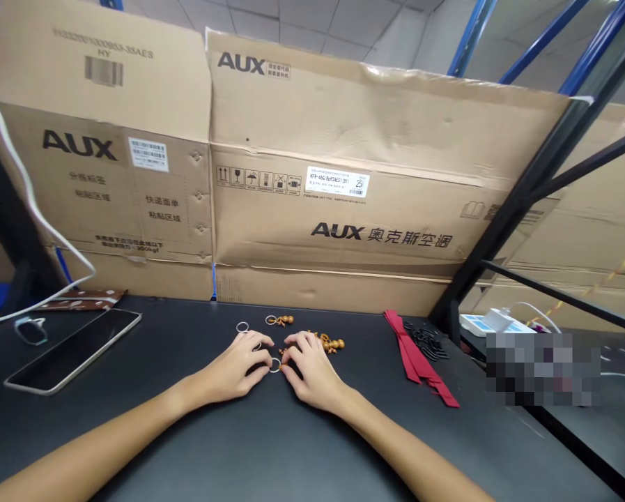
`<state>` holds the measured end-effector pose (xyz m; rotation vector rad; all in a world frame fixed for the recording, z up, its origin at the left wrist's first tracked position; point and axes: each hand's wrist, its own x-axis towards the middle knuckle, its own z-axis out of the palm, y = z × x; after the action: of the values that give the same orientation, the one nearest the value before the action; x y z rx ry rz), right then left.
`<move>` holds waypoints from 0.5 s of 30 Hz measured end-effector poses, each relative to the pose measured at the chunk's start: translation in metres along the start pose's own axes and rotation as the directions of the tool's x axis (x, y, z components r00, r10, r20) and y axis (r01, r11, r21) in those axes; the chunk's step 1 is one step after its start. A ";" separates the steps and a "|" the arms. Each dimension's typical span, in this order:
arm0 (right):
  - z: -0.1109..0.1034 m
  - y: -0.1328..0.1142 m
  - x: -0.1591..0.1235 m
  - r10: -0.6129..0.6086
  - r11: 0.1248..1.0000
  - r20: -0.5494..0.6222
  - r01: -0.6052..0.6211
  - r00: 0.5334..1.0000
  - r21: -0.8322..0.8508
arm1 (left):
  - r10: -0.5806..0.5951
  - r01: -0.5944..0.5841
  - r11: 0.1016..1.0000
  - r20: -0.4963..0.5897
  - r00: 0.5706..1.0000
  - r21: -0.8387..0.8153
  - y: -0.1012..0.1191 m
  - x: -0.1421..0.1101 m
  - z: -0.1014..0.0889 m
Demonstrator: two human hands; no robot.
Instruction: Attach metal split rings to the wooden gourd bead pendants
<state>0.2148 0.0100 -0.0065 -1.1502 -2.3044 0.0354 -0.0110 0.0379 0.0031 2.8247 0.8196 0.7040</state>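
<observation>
A metal key ring (275, 365) sits between my two hands, low over the black tabletop. My left hand (237, 366) is closed, with thumb and forefinger pinching at the left side of the ring. At its other side my right hand (311, 369) pinches a small orange-brown cord end (283, 365), mostly hidden by the fingertips. Behind the right hand lies a small pile of brown gourd-shaped charms (334, 344). Farther back rests one gourd charm (288, 319) with its own ring (271, 320). A loose key ring (242, 327) lies just beyond my left hand.
On the left lie a phone (74, 352), a brown patterned pouch (85, 300) and a white cable (35, 202). Red ribbon strips (421, 362) and black looped pieces (427, 340) lie right. Cardboard (270, 230) walls the back; a dark metal post (500, 209) slants at right.
</observation>
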 end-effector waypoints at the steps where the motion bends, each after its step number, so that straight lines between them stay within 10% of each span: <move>1: 0.000 0.001 0.000 0.002 1.000 0.002 -0.002 1.000 0.006 | 0.002 -0.002 1.000 -0.003 1.000 -0.008 0.000 0.000 0.000; 15: 0.002 -0.003 -0.001 -0.005 0.988 -0.025 0.009 1.000 0.152 | 0.082 -0.084 0.996 -0.040 0.996 -0.029 0.001 0.000 0.002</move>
<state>0.2123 0.0077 -0.0081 -1.0592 -2.2412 0.1904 -0.0094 0.0368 0.0016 2.8406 0.6943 0.7776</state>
